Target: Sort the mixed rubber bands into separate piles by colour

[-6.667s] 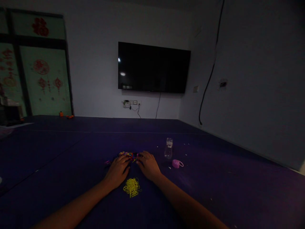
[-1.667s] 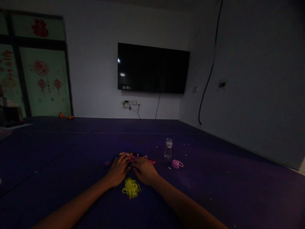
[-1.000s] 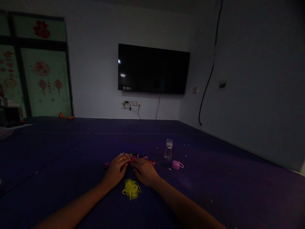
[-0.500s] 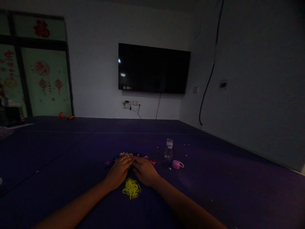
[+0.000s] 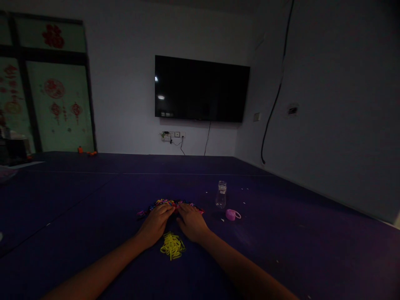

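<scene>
Yellow bands [image 5: 172,245] in one pile, mixed-colour bands [image 5: 170,204] in another, your left hand [image 5: 155,225] and right hand [image 5: 191,222] palm-down, fingers loosely spread on the mixed pile.

A single head-worn camera looks forward and slightly down across the purple bench [image 5: 281,233]. Forearms enter from the lower edge. The far wall with the wall-mounted television [image 5: 201,88] fills the upper frame, well away.
</scene>
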Available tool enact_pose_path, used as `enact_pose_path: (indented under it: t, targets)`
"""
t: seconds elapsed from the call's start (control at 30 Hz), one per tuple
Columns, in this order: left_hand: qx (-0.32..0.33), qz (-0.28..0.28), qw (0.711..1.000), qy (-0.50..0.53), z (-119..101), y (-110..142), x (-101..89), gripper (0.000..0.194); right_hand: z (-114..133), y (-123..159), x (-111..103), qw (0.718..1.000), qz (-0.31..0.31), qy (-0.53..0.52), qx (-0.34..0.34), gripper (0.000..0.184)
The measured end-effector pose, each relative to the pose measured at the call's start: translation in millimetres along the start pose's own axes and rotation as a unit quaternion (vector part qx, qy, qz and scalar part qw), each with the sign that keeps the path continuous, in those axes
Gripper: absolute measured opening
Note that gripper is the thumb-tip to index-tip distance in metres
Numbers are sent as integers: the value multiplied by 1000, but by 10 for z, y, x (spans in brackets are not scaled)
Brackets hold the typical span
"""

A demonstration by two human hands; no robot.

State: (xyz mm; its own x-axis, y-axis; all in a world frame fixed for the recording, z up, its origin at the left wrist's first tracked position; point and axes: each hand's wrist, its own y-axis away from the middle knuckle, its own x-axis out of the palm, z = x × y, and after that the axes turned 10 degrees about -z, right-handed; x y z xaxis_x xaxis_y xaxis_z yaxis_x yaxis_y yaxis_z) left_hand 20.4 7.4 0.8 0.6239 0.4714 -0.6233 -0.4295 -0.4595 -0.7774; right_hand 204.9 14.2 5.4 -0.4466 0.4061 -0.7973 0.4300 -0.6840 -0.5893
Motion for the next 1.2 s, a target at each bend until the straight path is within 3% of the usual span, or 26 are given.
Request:
enact_pose_path:
  t: [0.3, 0.67, 0.93, 1.2]
  targets:
    - [1, -23, 1000, 1, 30, 4, 15, 42, 8, -20, -73, 994, -28, 48, 95, 42]
    - [-13, -19, 1000, -9, 52, 33, 53, 48, -38, -20, -38, 993, -60, 28, 97, 43]
    - [-13, -17, 1000, -5, 90, 48, 89, 55, -7, -34, -70, 998, -28, -36, -54, 27]
    - [-9, -15, 1000, 1, 68, 48, 72, 58, 15, -49, -80, 993, -12, -43, -108, 29]
